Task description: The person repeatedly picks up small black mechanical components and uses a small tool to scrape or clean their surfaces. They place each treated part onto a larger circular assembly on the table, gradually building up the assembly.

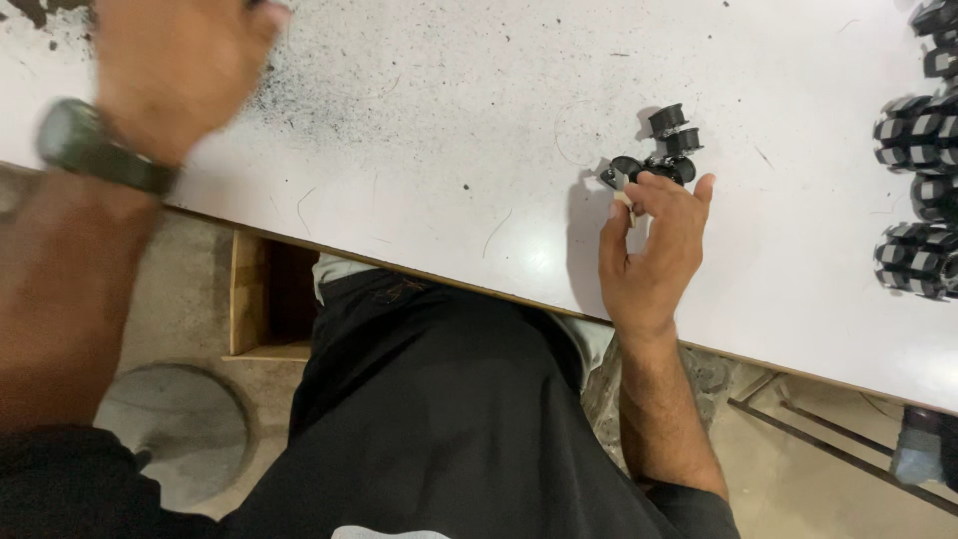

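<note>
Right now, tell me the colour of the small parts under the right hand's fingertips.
Black, in the head view: the small parts at the right hand lie on the white table.

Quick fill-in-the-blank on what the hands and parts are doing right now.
1. The right hand touches a cluster of small ____ rollers.
2. The left hand wears a ____ on its wrist.
3. The black-and-white wheels lie at the table's ____ edge.

Missing: black; watch; right
</note>
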Available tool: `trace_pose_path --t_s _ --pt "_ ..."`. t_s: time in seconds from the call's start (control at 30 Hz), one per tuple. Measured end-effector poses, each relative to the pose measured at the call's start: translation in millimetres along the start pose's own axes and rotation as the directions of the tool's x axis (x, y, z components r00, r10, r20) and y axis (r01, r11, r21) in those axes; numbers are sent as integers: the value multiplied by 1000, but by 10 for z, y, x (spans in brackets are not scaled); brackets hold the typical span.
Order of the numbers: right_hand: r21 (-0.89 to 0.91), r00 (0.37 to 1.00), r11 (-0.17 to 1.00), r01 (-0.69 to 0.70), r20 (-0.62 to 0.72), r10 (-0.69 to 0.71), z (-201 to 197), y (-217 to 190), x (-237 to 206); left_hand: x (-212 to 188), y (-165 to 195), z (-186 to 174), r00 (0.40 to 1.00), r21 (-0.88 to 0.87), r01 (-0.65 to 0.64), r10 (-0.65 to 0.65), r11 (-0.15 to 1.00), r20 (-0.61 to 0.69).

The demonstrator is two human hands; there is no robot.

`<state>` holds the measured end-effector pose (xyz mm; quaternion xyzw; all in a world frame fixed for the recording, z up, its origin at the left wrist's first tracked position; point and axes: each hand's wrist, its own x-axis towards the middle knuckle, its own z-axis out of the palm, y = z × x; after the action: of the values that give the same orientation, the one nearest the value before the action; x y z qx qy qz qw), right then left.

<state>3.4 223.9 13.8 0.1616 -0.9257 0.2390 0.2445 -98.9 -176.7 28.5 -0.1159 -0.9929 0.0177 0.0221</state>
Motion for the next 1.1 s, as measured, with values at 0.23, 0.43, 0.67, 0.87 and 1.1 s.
trace_pose_path --t_s 0.23,0.43,0.67,0.87,1.1 --pt "216 989 975 -52 -122 79 -54 -165 -278 -104 1023 130 873 -187 -474 430 861 -231" --pt "285 993 956 -74 -72 98 -44 -137 -450 -176 1201 72 866 -221 -446 355 867 -352" --pt "162 994 985 -60 96 45 -86 -237 -354 -335 1617 57 775 -371 -632 548 681 -315" --pt "165 964 985 -54 264 8 -100 -289 -255 -458 1746 21 774 -500 -625 561 600 -293" --pt "163 959 985 -47 283 -1 -30 -338 -261 -565 1664 -35 697 -391 -717 585 577 -415"
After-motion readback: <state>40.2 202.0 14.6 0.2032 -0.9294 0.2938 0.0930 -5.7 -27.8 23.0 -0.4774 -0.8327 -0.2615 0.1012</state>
